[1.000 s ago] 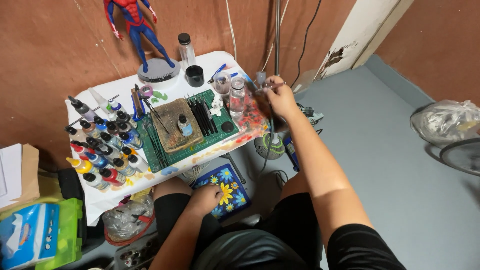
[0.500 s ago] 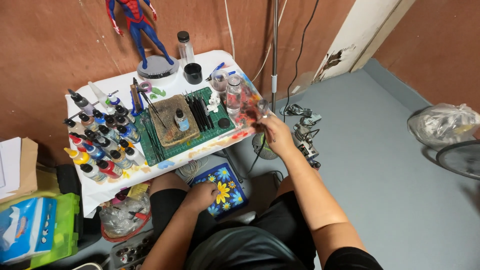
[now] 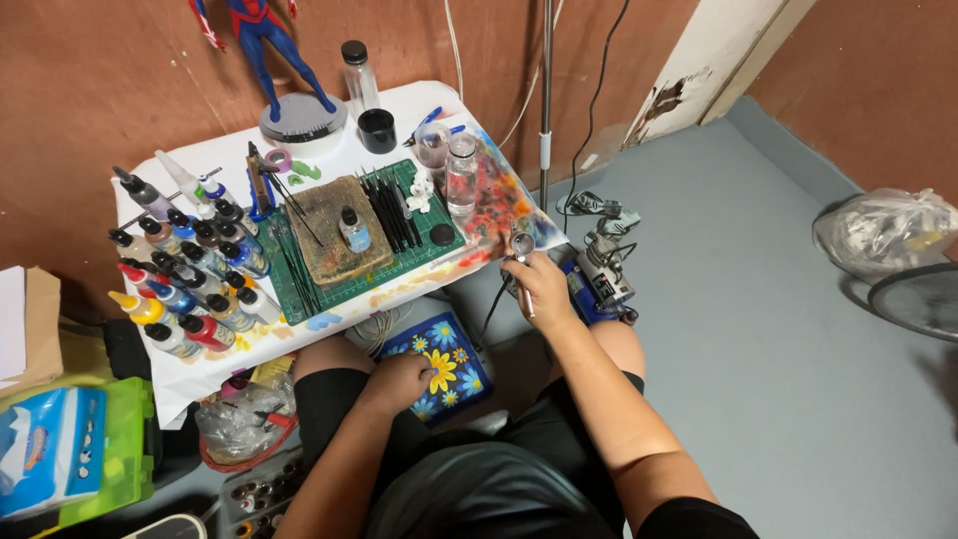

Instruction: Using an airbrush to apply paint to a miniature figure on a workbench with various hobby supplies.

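My right hand [image 3: 544,289] is closed around a metal airbrush [image 3: 522,248], held at the right front corner of the small white table [image 3: 200,371]. The airbrush cup points up, close to the paint-stained paper at the table edge. My left hand [image 3: 399,379] rests on a blue piece painted with yellow and white flowers [image 3: 446,365], which lies on my lap below the table. A green cutting mat [image 3: 419,245] on the table carries a brown pad, a small dropper bottle [image 3: 353,231] and a row of black brushes [image 3: 389,210].
Several paint bottles [image 3: 185,269] crowd the table's left side. A figure on a round base [image 3: 299,115], a black cup [image 3: 377,130] and clear jars [image 3: 461,172] stand at the back. A metal pole [image 3: 546,100], a small compressor [image 3: 604,269], a green box [image 3: 115,449] and a bagged fan [image 3: 893,250] surround me.
My right hand has drawn back with the airbrush from the jars at the table's right side down to its front corner. My left hand stays on the flowered piece.
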